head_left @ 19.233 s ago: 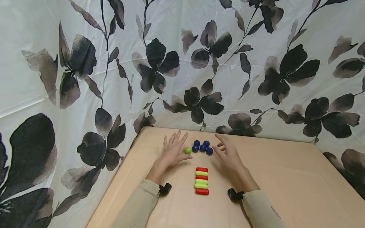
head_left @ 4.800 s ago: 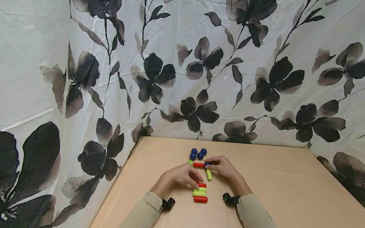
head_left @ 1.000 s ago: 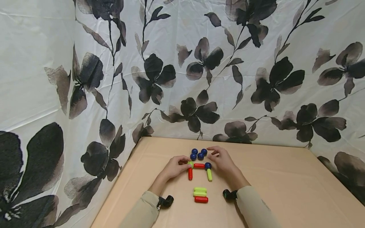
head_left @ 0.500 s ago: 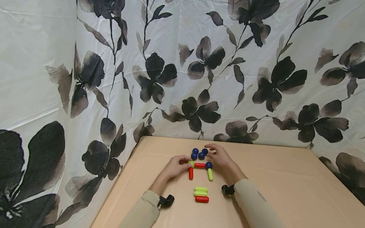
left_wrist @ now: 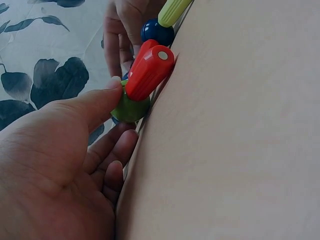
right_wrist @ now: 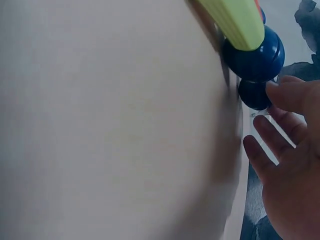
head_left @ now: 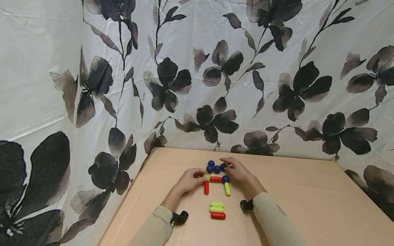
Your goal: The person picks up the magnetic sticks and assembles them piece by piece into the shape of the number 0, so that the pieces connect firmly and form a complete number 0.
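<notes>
My left hand [head_left: 188,180] pinches a green ball [left_wrist: 131,109] between thumb and fingers. Two red rods join that ball; one [head_left: 206,188] points toward me, and the other [head_left: 216,179] runs right to a blue ball [head_left: 225,179]. From this blue ball a yellow-green rod [head_left: 227,189] also points toward me. A pale metal disc shows on one red rod's end in the left wrist view. With thumb and fingertips my right hand [head_left: 241,172] holds another blue ball [right_wrist: 254,94], just beyond the joined one. Its fingers partly hide this ball in the head view.
Three loose blue balls [head_left: 210,169] sit together behind the joined pieces. Nearer to me lie two yellow-green rods [head_left: 217,207] and a red rod [head_left: 218,216], side by side. The tan table [head_left: 307,198] ends at a floral cloth [head_left: 197,68] at the back.
The right hand has taken hold of the rear right blue ball and drawn it slightly right and nearer. The left hand stays on the green ball. Earlier, a red rod was added there.
</notes>
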Action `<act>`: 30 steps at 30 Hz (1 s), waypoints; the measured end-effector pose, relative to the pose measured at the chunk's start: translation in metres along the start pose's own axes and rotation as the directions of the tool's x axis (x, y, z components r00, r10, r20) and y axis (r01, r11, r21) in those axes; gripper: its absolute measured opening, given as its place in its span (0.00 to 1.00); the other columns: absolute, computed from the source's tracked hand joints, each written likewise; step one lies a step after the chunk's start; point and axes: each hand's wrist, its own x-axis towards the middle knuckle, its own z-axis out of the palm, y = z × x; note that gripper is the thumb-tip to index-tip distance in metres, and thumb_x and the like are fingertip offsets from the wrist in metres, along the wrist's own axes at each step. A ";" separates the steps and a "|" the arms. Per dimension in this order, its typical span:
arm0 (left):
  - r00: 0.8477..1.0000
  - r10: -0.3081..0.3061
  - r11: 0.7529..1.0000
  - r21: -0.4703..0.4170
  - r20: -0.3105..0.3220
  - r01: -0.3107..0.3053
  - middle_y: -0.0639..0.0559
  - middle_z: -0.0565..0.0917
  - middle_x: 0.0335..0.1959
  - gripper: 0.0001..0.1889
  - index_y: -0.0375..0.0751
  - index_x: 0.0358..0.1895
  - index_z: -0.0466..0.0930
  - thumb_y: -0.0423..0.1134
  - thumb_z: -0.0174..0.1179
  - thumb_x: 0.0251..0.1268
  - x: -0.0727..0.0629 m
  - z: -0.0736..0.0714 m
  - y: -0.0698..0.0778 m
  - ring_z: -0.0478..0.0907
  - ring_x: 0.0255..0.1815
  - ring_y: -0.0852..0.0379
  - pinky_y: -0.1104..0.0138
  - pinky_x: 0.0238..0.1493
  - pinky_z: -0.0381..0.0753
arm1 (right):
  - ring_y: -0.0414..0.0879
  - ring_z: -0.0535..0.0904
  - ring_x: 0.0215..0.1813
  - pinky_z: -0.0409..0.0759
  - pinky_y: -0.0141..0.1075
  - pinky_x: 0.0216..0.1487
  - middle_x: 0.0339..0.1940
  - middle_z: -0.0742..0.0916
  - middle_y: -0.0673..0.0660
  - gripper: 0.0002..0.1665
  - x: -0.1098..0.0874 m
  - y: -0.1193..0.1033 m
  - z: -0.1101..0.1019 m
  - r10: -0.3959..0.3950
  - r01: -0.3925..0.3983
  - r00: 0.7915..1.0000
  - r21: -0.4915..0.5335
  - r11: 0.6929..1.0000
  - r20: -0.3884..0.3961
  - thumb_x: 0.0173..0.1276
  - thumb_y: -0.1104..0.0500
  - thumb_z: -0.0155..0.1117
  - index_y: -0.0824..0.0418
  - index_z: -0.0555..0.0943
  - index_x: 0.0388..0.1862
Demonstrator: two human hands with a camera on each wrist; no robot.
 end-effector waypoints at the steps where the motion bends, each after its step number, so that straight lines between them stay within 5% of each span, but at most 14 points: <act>1: 1.000 0.001 1.000 -0.001 0.000 -0.001 0.52 0.87 0.43 0.13 0.48 0.53 0.88 0.46 0.69 0.70 0.000 0.000 0.000 0.79 0.41 0.58 0.68 0.45 0.77 | 0.60 0.74 0.65 0.74 0.57 0.69 0.65 0.79 0.64 0.26 0.000 0.001 0.000 -0.005 0.005 1.000 -0.012 1.000 -0.006 0.76 0.71 0.57 0.62 0.77 0.72; 6: 1.000 0.002 1.000 -0.001 -0.002 -0.002 0.53 0.87 0.42 0.14 0.48 0.54 0.88 0.47 0.69 0.70 0.000 -0.001 0.000 0.78 0.40 0.59 0.68 0.44 0.77 | 0.52 0.75 0.52 0.76 0.46 0.57 0.55 0.83 0.60 0.18 -0.001 0.003 0.000 -0.008 0.007 1.000 -0.051 0.999 -0.019 0.75 0.70 0.61 0.63 0.84 0.61; 19: 1.000 0.002 1.000 -0.010 -0.003 -0.002 0.52 0.87 0.44 0.14 0.46 0.54 0.88 0.46 0.69 0.70 0.000 0.000 0.002 0.79 0.42 0.57 0.67 0.45 0.77 | 0.52 0.80 0.55 0.78 0.54 0.65 0.55 0.87 0.56 0.19 -0.011 0.006 -0.006 0.029 -0.029 0.996 0.009 1.000 -0.081 0.74 0.66 0.66 0.61 0.83 0.62; 30: 1.000 0.003 1.000 0.006 -0.002 -0.003 0.55 0.87 0.43 0.14 0.47 0.55 0.88 0.46 0.68 0.71 0.001 0.002 0.000 0.78 0.43 0.58 0.66 0.46 0.77 | 0.49 0.78 0.52 0.77 0.45 0.61 0.57 0.86 0.52 0.21 -0.027 0.006 -0.010 -0.025 0.035 0.993 0.080 0.996 -0.118 0.74 0.63 0.68 0.58 0.82 0.64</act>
